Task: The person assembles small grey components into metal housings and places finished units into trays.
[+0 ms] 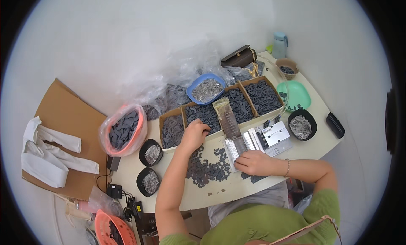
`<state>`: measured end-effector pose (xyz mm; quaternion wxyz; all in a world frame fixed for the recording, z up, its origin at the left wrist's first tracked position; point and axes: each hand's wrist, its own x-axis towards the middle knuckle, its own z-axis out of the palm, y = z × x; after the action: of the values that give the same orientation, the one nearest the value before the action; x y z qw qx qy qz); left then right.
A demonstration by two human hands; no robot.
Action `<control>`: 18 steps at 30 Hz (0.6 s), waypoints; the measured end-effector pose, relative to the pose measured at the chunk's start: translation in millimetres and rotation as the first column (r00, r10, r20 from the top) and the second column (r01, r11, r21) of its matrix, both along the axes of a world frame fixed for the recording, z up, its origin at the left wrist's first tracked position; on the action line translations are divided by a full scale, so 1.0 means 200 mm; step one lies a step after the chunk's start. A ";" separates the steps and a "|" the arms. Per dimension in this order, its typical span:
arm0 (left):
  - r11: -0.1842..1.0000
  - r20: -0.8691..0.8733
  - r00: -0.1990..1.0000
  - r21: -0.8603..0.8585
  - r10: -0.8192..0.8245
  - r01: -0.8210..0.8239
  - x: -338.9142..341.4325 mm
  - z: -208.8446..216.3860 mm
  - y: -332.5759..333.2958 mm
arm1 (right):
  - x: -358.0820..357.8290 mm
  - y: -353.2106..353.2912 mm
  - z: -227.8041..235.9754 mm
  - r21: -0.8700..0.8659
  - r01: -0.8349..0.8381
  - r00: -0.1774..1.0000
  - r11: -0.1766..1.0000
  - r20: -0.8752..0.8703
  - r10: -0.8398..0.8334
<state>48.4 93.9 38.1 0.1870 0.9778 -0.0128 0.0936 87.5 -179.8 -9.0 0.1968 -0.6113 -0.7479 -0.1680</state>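
Note:
My left hand point(194, 136) is at the front edge of a divided cardboard box point(184, 118) filled with small dark grey pieces point(201, 114). Its fingers are pinched together beside the pieces; what they hold is too small to make out. My right hand point(255, 163) rests at the near edge of a silver metal fixture point(249, 140), fingers bent and closed over it, hiding whatever is in them. A long see-through slotted strip point(227, 117) leans from the box toward the fixture. Loose dark grey pieces point(207, 169) lie spread on the table between my hands.
A blue tray point(188, 94) of metal pins stands on the box. Black bowls point(144, 161) point(313, 118) of pins flank the work area. A green tray point(301, 92) and blue bottle point(279, 45) are at the right. A pink basket point(142, 135) and cardboard point(80, 114) stand left.

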 end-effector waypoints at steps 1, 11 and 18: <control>1.000 -0.043 0.999 0.013 0.013 -0.013 0.01 0.01 0.00 | 0.00 0.00 -0.01 -0.017 -0.007 1.000 1.000 0.017 0.007; 0.960 0.057 0.982 -0.227 0.182 -0.165 0.08 0.06 0.03 | 0.43 0.11 0.13 0.126 0.353 0.934 0.927 -0.101 -0.342; 0.920 0.233 0.938 -0.357 0.256 -0.162 0.04 -0.06 0.09 | 0.61 0.25 0.14 0.058 0.589 0.791 0.806 0.163 -0.590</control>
<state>55.7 111.8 25.5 0.3347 0.9052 0.0826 0.2487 210.4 -129.2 18.4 0.0704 -0.7964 -0.5340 -0.2749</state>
